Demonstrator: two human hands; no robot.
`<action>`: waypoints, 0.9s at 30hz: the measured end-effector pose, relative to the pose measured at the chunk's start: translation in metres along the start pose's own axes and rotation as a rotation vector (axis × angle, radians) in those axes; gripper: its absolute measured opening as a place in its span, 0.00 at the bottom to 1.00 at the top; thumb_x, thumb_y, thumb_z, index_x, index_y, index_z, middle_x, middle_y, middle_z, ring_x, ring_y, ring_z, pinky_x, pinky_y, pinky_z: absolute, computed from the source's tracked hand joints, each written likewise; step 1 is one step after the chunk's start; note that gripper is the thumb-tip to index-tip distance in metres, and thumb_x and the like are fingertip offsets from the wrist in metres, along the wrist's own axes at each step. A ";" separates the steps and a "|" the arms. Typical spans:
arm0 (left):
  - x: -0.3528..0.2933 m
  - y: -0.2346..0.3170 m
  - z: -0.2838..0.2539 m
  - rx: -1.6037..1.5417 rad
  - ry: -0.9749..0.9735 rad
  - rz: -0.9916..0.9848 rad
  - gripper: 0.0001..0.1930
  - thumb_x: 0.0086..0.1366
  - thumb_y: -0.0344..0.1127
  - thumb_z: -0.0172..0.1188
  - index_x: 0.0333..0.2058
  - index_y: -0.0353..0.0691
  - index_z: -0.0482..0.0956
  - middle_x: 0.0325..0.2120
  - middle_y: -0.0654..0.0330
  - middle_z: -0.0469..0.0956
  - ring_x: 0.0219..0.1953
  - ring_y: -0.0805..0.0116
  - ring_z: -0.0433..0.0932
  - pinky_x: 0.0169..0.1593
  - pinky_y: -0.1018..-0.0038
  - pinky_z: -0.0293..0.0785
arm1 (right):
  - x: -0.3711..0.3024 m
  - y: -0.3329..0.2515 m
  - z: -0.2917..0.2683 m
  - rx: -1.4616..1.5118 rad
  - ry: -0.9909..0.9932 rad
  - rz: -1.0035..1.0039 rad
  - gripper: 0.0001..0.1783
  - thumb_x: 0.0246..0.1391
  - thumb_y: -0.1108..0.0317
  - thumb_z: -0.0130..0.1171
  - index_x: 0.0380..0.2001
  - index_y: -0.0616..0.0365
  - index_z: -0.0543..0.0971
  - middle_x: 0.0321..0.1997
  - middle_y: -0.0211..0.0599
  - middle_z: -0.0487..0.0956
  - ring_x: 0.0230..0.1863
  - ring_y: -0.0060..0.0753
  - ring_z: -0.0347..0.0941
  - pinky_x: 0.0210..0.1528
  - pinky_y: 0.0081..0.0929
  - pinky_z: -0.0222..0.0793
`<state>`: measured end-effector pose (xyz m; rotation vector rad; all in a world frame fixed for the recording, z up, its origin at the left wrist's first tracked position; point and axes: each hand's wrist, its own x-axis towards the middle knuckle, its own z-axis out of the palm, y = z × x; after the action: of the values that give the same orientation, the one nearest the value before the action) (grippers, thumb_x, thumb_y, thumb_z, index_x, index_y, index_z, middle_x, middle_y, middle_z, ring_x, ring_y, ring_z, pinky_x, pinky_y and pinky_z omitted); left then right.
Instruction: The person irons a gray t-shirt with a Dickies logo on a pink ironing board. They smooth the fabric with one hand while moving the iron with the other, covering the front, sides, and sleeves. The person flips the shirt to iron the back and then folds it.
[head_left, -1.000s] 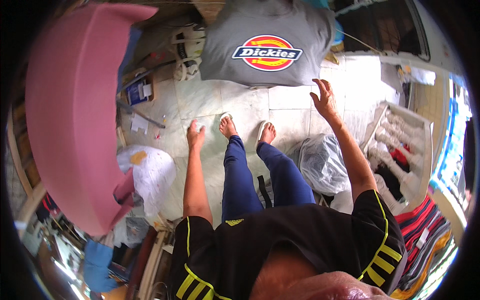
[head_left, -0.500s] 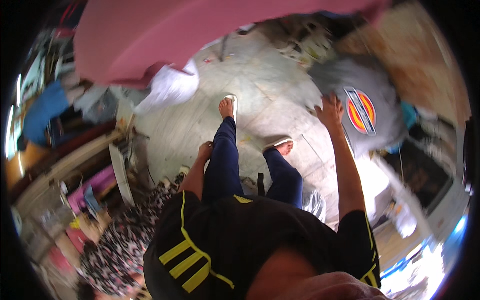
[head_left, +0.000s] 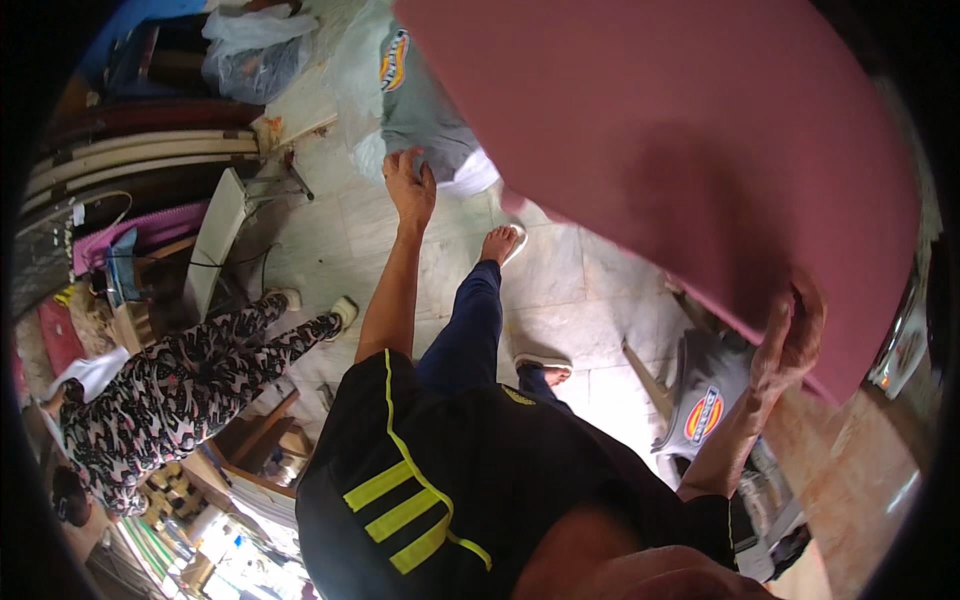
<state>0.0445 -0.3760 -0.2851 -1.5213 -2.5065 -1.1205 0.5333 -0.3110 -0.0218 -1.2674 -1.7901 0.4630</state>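
My left hand (head_left: 410,190) reaches out at the lower edge of a grey garment (head_left: 425,110) with a red and yellow badge, its thumb standing apart from the fingers. Whether it touches the cloth I cannot tell. White plastic (head_left: 365,85) lies around the garment's left side. On the right, my right hand (head_left: 792,335) is at the near edge of a large maroon tabletop (head_left: 640,130), fingers curved but apart, with nothing seen between them. Below that edge, beside my right forearm, a second grey cloth (head_left: 705,385) with a similar badge hangs down.
Another person in patterned trousers (head_left: 190,390) is close on my left. Beyond are a white folding frame (head_left: 215,240), stacked boards (head_left: 140,165) and a clear plastic bag (head_left: 260,60). Pale tiles (head_left: 610,265) are underfoot. A brown marbled surface (head_left: 850,480) stands at the right.
My view has swung right. My right hand has left the badged grey cloth and is now by the maroon edge. My left hand has risen from beside my leg to the other grey garment.
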 end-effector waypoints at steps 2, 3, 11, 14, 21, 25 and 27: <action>0.034 -0.003 -0.003 0.133 0.061 0.033 0.23 0.53 0.25 0.61 0.49 0.49 0.79 0.49 0.54 0.74 0.54 0.50 0.69 0.55 0.56 0.67 | 0.038 0.002 0.036 -0.095 -0.003 0.000 0.12 0.61 0.74 0.57 0.47 0.66 0.79 0.52 0.46 0.77 0.54 0.42 0.75 0.58 0.38 0.71; 0.040 -0.022 -0.002 0.112 0.029 -0.002 0.27 0.51 0.24 0.61 0.52 0.55 0.78 0.53 0.57 0.72 0.56 0.49 0.68 0.56 0.52 0.65 | 0.054 -0.001 0.047 -0.147 -0.019 0.002 0.11 0.61 0.75 0.58 0.46 0.65 0.80 0.53 0.47 0.77 0.54 0.43 0.75 0.59 0.39 0.70; 0.116 -0.084 -0.027 0.056 -0.398 -0.140 0.22 0.53 0.31 0.63 0.49 0.56 0.82 0.51 0.63 0.75 0.55 0.54 0.71 0.58 0.56 0.65 | 0.085 -0.023 0.084 -0.545 -0.094 -0.053 0.12 0.62 0.73 0.57 0.47 0.65 0.79 0.57 0.47 0.75 0.58 0.42 0.73 0.57 0.34 0.72; 0.155 -0.077 -0.039 0.108 -0.383 -0.069 0.22 0.54 0.36 0.63 0.50 0.56 0.81 0.52 0.62 0.76 0.57 0.55 0.71 0.60 0.56 0.63 | 0.098 -0.030 0.103 -0.468 -0.089 0.001 0.12 0.62 0.72 0.57 0.47 0.65 0.79 0.57 0.46 0.74 0.58 0.41 0.72 0.58 0.34 0.72; 0.255 -0.046 0.003 0.415 -0.783 0.426 0.27 0.54 0.45 0.64 0.54 0.55 0.77 0.52 0.61 0.77 0.54 0.54 0.76 0.53 0.56 0.72 | 0.103 -0.052 0.114 -0.492 -0.112 0.050 0.13 0.64 0.73 0.55 0.49 0.66 0.78 0.59 0.45 0.72 0.60 0.39 0.71 0.59 0.33 0.71; 0.298 -0.057 0.001 0.551 -1.115 0.629 0.19 0.52 0.51 0.62 0.41 0.51 0.84 0.36 0.58 0.84 0.44 0.55 0.83 0.43 0.57 0.79 | 0.096 -0.051 0.120 -0.460 -0.066 0.035 0.13 0.63 0.70 0.57 0.47 0.66 0.79 0.56 0.46 0.75 0.59 0.41 0.71 0.61 0.36 0.67; 0.323 -0.094 0.006 0.577 -1.061 0.664 0.18 0.56 0.53 0.61 0.40 0.50 0.85 0.38 0.57 0.84 0.45 0.54 0.82 0.47 0.58 0.78 | 0.100 -0.045 0.115 -0.476 -0.101 -0.017 0.13 0.62 0.72 0.57 0.48 0.64 0.79 0.57 0.45 0.74 0.59 0.40 0.71 0.59 0.33 0.70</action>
<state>-0.1976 -0.1492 -0.2305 -2.7644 -1.9645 0.6086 0.4037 -0.2197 -0.0099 -1.5678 -2.0713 0.0890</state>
